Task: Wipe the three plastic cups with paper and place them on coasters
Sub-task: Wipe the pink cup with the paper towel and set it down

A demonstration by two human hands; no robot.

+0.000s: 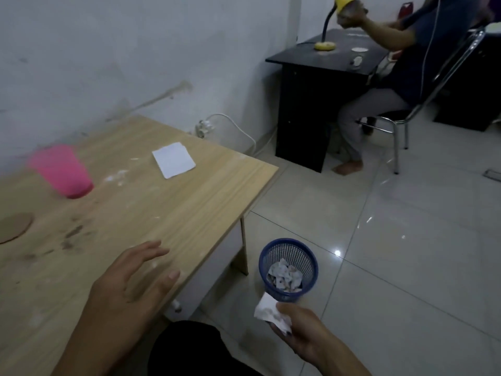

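Observation:
A pink plastic cup (61, 170) stands upright on the wooden table (168, 213), far left, blurred. A round brown coaster (13, 227) lies at the left edge of the view, apart from the cup. A flat white paper sheet (174, 159) rests further back on the table. My left hand (132, 278) hovers over the table's near right edge, fingers spread, holding nothing. My right hand (298, 329) is off the table over the floor, pinching a crumpled white paper (271, 312) just in front of a blue mesh waste basket (288, 270). Only one cup is in view.
The basket on the tiled floor holds crumpled paper. A black desk (306, 104) with a yellow lamp (325, 46) stands at the back right, where another person (379, 93) sits on a metal chair. A cable and socket (206, 127) sit by the wall.

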